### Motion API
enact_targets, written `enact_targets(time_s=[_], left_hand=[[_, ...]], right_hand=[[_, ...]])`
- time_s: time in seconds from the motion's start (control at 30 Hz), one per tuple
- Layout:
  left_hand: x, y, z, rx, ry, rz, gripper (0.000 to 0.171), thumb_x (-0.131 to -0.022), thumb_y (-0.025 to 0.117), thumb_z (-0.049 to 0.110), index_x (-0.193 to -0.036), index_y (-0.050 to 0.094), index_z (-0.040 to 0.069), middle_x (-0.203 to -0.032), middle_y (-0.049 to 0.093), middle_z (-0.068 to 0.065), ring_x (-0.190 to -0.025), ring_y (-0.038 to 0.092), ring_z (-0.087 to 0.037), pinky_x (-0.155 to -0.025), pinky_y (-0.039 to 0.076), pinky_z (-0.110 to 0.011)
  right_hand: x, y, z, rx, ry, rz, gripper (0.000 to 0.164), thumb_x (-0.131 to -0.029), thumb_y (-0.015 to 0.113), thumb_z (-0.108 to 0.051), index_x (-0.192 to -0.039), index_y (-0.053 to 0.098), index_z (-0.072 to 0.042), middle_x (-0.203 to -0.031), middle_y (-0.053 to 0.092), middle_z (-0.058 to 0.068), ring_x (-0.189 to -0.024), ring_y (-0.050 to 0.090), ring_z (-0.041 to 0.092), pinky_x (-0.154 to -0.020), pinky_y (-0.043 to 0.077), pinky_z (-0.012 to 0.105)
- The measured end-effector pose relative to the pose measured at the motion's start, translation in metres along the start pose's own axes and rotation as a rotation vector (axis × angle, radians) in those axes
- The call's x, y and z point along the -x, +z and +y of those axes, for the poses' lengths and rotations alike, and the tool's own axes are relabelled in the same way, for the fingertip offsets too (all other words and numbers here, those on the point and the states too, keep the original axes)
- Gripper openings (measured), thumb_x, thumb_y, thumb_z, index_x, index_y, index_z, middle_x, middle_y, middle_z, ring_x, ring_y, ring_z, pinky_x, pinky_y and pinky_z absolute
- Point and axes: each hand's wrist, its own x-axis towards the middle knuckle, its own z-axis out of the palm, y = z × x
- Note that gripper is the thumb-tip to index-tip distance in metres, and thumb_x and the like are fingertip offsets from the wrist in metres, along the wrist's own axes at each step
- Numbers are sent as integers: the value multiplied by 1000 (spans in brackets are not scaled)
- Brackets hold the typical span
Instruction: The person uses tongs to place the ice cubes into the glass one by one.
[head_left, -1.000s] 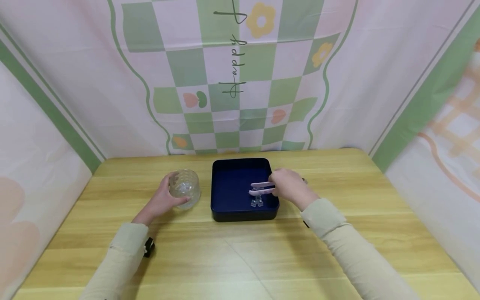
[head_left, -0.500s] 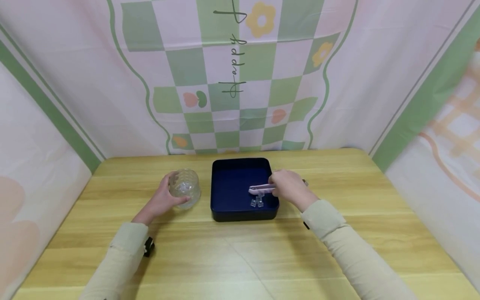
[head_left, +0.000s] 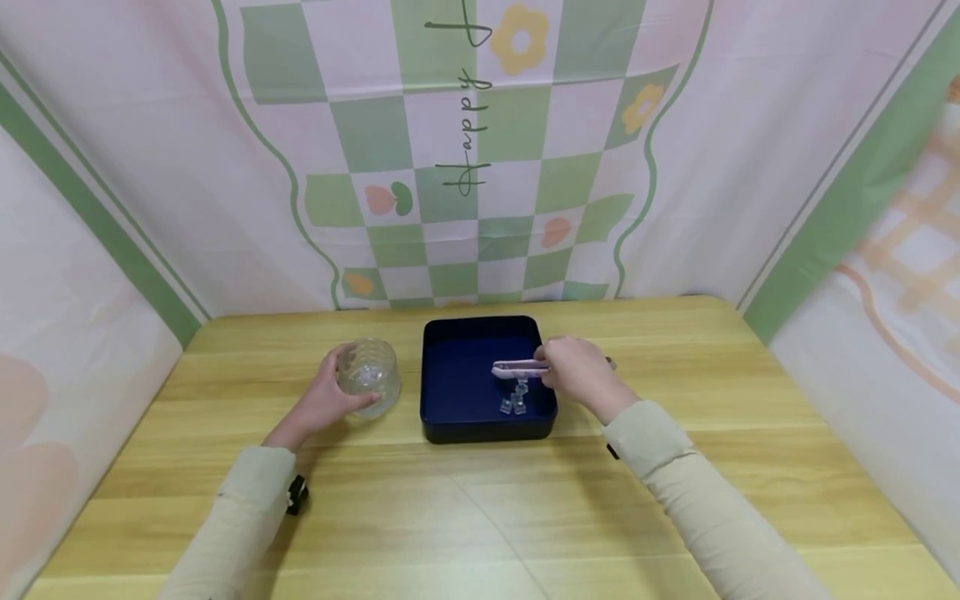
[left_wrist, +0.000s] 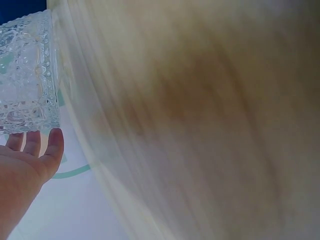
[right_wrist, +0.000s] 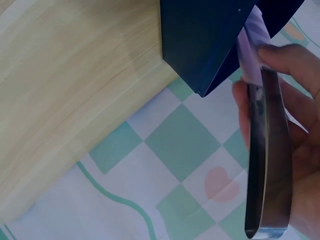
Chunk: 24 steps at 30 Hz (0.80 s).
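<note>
My left hand (head_left: 326,397) grips a clear patterned glass (head_left: 371,379) standing on the table; in the left wrist view the glass (left_wrist: 27,75) shows its embossed wall, with fingertips along its side. My right hand (head_left: 579,367) holds tongs (head_left: 517,368) over the right part of a dark blue square tray (head_left: 453,429). Their pale lilac arms are squeezed close together, while the metal bend (right_wrist: 270,165) of the tongs shows behind the fingers in the right wrist view. Below the tips lie several clear cubes (head_left: 517,406). Whether a cube sits between the tips I cannot tell.
The wooden table (head_left: 450,517) carries the tray at its far middle, with the glass to the tray's left. Behind it hangs a green and white checked cloth (head_left: 480,192), and cloth walls stand at both sides.
The tongs' arms came together over the cubes. Since then the tongs have shifted slightly left and away from the cubes. My left hand and the glass have stayed put.
</note>
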Motion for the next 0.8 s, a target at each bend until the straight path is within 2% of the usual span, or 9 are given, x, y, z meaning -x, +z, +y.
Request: enact_targets(time_s=[0.23, 0.47, 0.6, 0.8], left_hand=[[0, 0, -1, 1, -1, 1, 106, -76, 79, 37, -151, 10, 8, -153, 18, -26, -136, 30, -48, -107, 34, -64], [1, 0, -1, -4, 5, 3, 106, -76, 79, 38, -151, 10, 8, -153, 19, -26, -136, 30, -48, -108, 34, -64], [0, 0, -1, -3, 8, 3, 106, -76, 78, 38, -151, 10, 7, -153, 18, -27, -136, 30, -48, -108, 34, -64], [0, 0, -3, 1, 5, 8, 107, -75, 80, 37, -151, 11, 7, -153, 20, -26, -136, 30, -48, -108, 34, -64]], right_hand=[[-1, 2, -8, -23, -22, 157, 25, -82, 72, -12, -105, 72, -4, -95, 70, 10, -81, 68, 26, -66, 57, 38], [-7, 2, -31, -40, -93, 316, 24, -81, 74, -15, -104, 73, -7, -90, 68, 7, -70, 64, 20, -59, 55, 34], [-13, 2, -49, -41, -146, 336, 23, -82, 73, -15, -104, 73, -8, -93, 69, 6, -72, 65, 19, -59, 55, 33], [-22, 2, -76, -51, -179, 320, 24, -84, 72, -16, -107, 72, -10, -97, 70, 4, -77, 67, 16, -67, 58, 29]])
